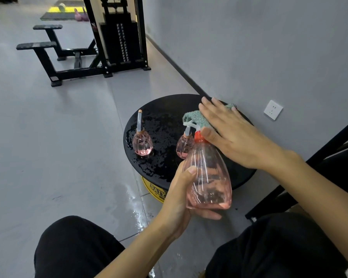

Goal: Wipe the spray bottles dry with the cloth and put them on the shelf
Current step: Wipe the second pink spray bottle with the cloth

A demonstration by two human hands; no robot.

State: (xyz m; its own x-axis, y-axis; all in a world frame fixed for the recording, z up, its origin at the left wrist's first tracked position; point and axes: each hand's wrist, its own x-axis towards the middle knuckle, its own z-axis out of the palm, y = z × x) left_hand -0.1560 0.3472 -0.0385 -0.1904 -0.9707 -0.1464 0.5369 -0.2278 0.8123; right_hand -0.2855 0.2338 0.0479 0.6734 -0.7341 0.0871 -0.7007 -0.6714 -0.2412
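Large spray bottle (pixel 208 175): pink, see-through, with a red collar and a white trigger head. It is being held tilted in the air, over the near edge of the table and above the floor.
Left hand (pixel 181 199): it is gripping the large spray bottle low on its body, thumb lying across the front, fingers wrapping underneath.
Right hand (pixel 235 135): it is lying flat and spread, palm down, pressing on the cloth; the thumb is touching the bottle's red collar.
Cloth (pixel 199 117): pale green and knitted, lying on the far right part of the table, mostly covered by the right hand, just behind the trigger head.
Small bottle, left (pixel 142 144): pink, bulb-shaped, with a long upright nozzle; it is standing on the table, well apart from the hands.
Small bottle, right (pixel 184 145): same shape, standing just behind the large spray bottle, which is partly hiding it.
Table (pixel 163 121): round, black top on a yellow base with lettering; water droplets are covering the surface around both small bottles.
Floor (pixel 68 137): grey tiles, with a wet patch showing below the table's near edge.
Wall (pixel 269 47): grey, running beside the table, carrying a white socket (pixel 273 109).
Gym machine (pixel 100 43): black frame with a weight stack, standing well behind the table.
Knees: dark trousers are filling the lower corners.
Black frame at right (pixel 309 167): a slanted bar beside the right forearm; what it belongs to cannot be told.
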